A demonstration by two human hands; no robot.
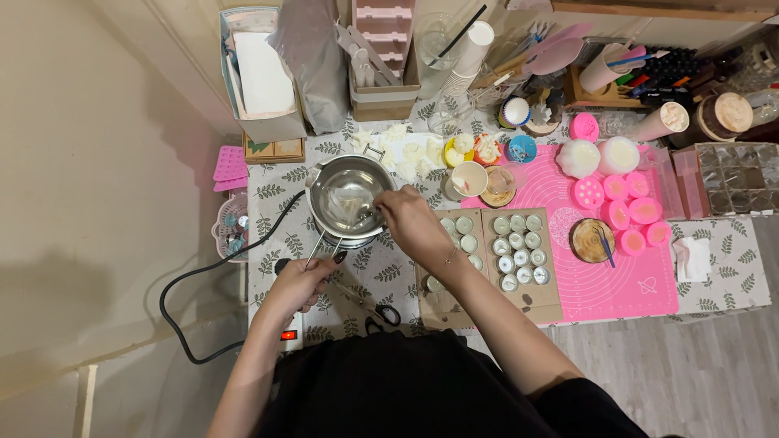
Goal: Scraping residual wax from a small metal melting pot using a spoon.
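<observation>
Left hand (302, 284) closed round the wire handle (318, 250) of the steel pot (347, 195), just below the pot's rim. Right hand (410, 221) pinched on a thin stirring tool (361, 215), probably a metal one (too small to tell), tip inside the pot among pale wax. Under the left hand, scissors (375, 308) on the leaf-print cloth (373, 272). Right of the right hand, a cardboard tray (552, 304) of small tins (519, 250), beyond it a pink mat (625, 284).
</observation>
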